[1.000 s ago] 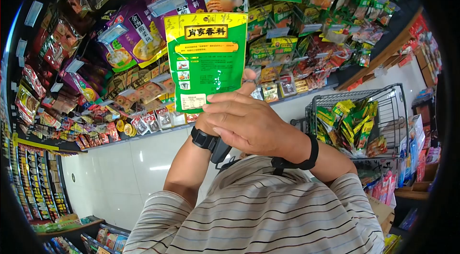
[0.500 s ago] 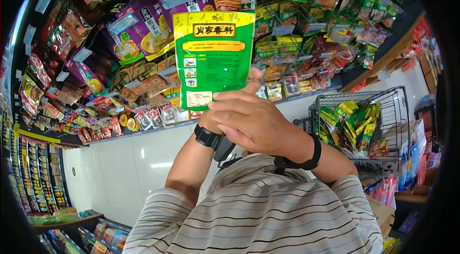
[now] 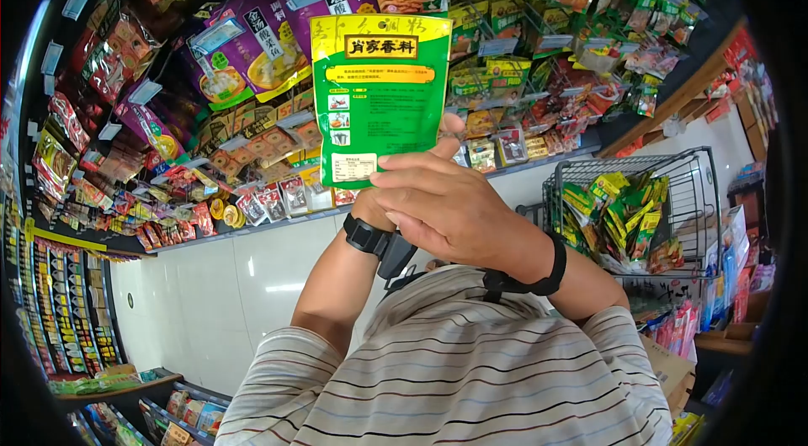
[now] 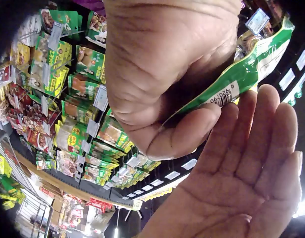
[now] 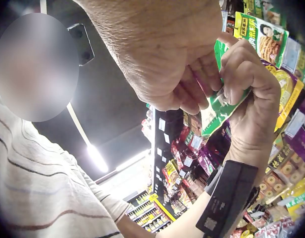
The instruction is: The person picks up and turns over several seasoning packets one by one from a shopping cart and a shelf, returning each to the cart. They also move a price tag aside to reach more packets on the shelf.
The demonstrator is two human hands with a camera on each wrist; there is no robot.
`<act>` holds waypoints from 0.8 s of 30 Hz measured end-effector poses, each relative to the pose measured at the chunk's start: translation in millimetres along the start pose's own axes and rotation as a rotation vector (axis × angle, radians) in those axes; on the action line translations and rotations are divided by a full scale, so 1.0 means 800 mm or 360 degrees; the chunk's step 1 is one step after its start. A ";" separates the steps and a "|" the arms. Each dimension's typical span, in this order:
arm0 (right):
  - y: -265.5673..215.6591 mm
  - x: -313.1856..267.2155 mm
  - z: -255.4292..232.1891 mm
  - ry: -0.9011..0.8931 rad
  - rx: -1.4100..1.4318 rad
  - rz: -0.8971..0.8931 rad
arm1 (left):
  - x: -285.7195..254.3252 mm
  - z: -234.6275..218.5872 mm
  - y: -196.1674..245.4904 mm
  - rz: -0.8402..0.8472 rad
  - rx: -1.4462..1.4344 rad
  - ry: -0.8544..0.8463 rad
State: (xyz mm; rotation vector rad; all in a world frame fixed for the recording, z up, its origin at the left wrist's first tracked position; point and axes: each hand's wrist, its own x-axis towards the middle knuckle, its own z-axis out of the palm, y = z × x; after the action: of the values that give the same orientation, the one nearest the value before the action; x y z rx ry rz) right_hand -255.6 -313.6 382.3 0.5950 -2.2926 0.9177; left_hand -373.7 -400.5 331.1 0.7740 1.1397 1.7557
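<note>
A green seasoning packet point(image 3: 385, 122) with a yellow top band is held upright before the chest, its printed back facing the head camera. My left hand point(image 4: 175, 64) grips its lower part, the thumb pressing beside the barcode. Most of that hand is hidden behind the packet and the other hand in the head view; in the right wrist view, the left hand point(image 5: 251, 94) shows with bent fingers round the packet. My right hand point(image 3: 463, 215) crosses in front with fairly straight fingers. Its fingertips point(image 3: 389, 179) lie right at the packet's lower edge, beside a small white printed table.
Shelves point(image 3: 581, 156) of hanging seasoning packets face me, with purple pouches point(image 3: 269, 46) at the left. A wire shopping cart point(image 3: 707, 193) stands close on the right, holding several green and yellow packets point(image 3: 619, 215). Low displays point(image 3: 181, 416) are at the lower left, over a pale tiled floor.
The packet has drifted slightly up and to the right in the head view, both hands moving along with it. The shelves also shifted a little as the head moved. The hold looks the same.
</note>
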 end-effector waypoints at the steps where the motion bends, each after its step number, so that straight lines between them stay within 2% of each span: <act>1: 0.000 0.000 0.001 0.0003 -0.0005 -0.0001 | -0.002 0.004 0.005 0.0008 0.0249 0.0114; 2: 0.000 0.001 0.001 0.0002 -0.0003 -0.0001 | -0.004 0.008 0.009 -0.0003 0.0498 0.0229; 3: -0.001 0.001 0.001 0.0002 -0.0002 0.0001 | -0.003 0.005 0.008 -0.0005 0.0436 0.0237; 5: -0.002 0.002 0.001 -0.0001 0.0000 0.0011 | 0.001 -0.008 -0.005 0.0049 -0.0018 0.0081; 8: -0.002 0.002 0.002 -0.0014 -0.0002 0.0017 | 0.008 -0.032 -0.032 0.0133 -0.0928 -0.0266; 9: -0.001 0.002 0.003 -0.0017 -0.0007 0.0009 | 0.008 -0.032 -0.033 0.0109 -0.1053 -0.0288; 11: 0.000 0.003 0.005 -0.0015 -0.0007 0.0004 | 0.007 -0.032 -0.031 0.0091 -0.1006 -0.0267; 12: 0.000 0.002 0.006 -0.0009 -0.0002 0.0008 | 0.005 -0.033 -0.025 0.0095 -0.0835 -0.0226; 14: 0.001 0.002 0.008 -0.0004 0.0005 0.0010 | 0.006 -0.029 -0.018 0.0050 -0.0942 -0.0370; 16: 0.002 0.002 0.009 -0.0003 0.0007 0.0000 | 0.011 -0.026 -0.014 -0.0049 -0.1498 -0.0741; 22: 0.001 0.001 0.016 -0.0002 0.0047 0.0030 | 0.009 -0.028 -0.010 -0.0107 -0.1676 -0.0582; 24: 0.001 0.001 0.018 -0.0001 0.0051 0.0037 | 0.010 -0.031 -0.010 -0.0113 -0.1699 -0.0714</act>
State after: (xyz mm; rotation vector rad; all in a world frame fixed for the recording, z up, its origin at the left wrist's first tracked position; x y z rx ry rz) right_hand -261.4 -323.6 374.3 0.5832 -2.2936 0.9675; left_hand -395.7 -400.8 314.7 0.3947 -0.1258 1.6880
